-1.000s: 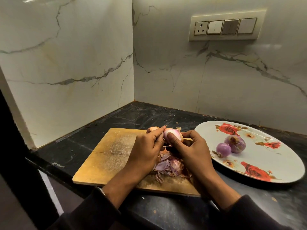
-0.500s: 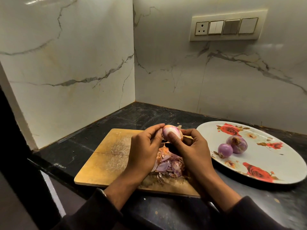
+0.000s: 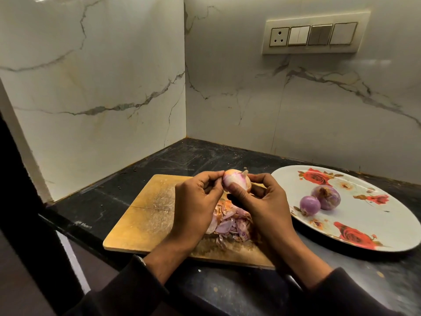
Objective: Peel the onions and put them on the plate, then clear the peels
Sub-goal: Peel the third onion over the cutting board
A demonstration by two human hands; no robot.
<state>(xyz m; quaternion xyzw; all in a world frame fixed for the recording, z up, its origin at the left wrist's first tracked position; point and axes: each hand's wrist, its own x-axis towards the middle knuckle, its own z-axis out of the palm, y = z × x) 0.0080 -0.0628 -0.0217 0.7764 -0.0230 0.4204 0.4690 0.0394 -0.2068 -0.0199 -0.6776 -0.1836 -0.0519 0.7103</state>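
A partly peeled onion (image 3: 237, 181), pale with pink streaks, is held above the wooden cutting board (image 3: 148, 215). My right hand (image 3: 264, 201) grips it from the right, thumb across its front. My left hand (image 3: 196, 201) pinches a strip of skin at the onion's left side. A heap of pink and orange peels (image 3: 232, 222) lies on the board under both hands. Two peeled purple onions, a small one (image 3: 309, 204) and a larger one (image 3: 326, 197), rest on the white rose-patterned plate (image 3: 364, 224) to the right.
The board and plate sit on a black stone counter (image 3: 205, 160) in a corner of two marble walls. A switch and socket panel (image 3: 314, 34) is on the back wall. The counter's front edge runs along the lower left.
Both hands have lifted the onion slightly and turned it; more orange skin now shows at its top and right. The plate and its two onions are unchanged.
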